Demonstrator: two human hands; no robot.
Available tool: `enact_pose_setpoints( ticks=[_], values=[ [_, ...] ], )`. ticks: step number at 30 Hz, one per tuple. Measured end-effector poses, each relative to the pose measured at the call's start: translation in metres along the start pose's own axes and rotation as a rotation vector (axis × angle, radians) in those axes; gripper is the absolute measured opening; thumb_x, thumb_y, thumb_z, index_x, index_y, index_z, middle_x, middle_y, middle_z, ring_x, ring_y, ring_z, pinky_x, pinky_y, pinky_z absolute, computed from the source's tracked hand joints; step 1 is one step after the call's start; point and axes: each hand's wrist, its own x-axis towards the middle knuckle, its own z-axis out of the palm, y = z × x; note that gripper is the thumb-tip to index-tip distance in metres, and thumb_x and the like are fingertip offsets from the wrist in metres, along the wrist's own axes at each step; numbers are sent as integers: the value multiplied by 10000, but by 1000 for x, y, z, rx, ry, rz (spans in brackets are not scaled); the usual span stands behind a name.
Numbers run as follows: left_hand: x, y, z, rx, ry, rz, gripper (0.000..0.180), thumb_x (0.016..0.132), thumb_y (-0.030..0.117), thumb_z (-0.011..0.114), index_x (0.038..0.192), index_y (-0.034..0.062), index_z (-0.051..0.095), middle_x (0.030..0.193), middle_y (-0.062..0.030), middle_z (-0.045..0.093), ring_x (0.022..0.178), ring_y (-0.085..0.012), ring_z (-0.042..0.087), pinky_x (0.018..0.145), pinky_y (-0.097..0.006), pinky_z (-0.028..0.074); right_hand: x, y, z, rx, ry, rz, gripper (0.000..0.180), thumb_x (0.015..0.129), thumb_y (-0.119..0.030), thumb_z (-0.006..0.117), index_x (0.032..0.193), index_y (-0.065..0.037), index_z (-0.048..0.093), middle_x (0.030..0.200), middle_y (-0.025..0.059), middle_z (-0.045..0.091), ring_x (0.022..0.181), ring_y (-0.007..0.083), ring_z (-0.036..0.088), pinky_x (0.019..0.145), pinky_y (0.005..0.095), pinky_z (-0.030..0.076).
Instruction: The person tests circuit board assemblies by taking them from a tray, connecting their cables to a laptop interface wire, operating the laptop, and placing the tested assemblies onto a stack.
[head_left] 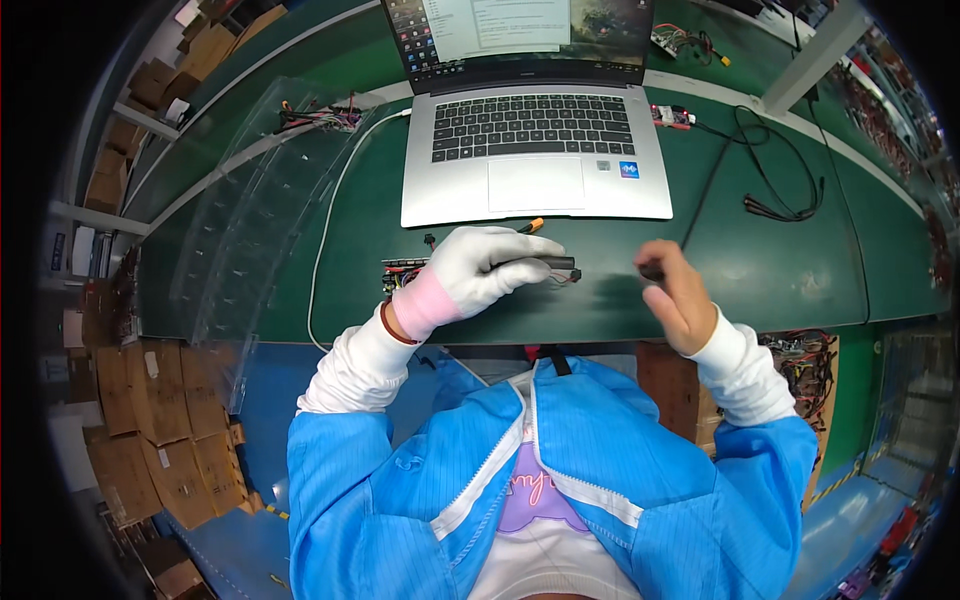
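Observation:
My left hand (478, 268), in a white glove, grips a black tube-like piece (552, 263) with thin wires at its right end, held just above the green table (770, 270). A small circuit board (403, 270) with wires lies under the left wrist. My bare right hand (678, 292) is raised to the right, fingers pinched on a small dark part (651, 271). The two hands are apart by a short gap. An orange-tipped connector (531, 226) lies just beyond the left hand.
An open silver laptop (535, 150) stands behind the hands. A white cable (325, 240) runs at its left, black cables (770, 180) at its right. A clear plastic tray (250, 210) is at the left. Cardboard boxes (150, 440) sit on the floor.

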Motion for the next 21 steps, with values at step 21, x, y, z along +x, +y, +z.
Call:
enact_pose_setpoints(
  ticks=[21],
  values=[
    [-12, -4, 6, 113, 66, 128, 317, 862, 274, 707, 1055, 22, 701, 958, -145, 702, 1064, -333, 652, 969, -412, 484, 29, -38, 15, -4, -289, 15, 199, 949, -111, 539, 1027, 29, 659, 890, 180, 680, 794, 331, 647, 736, 372, 501]
  ],
)
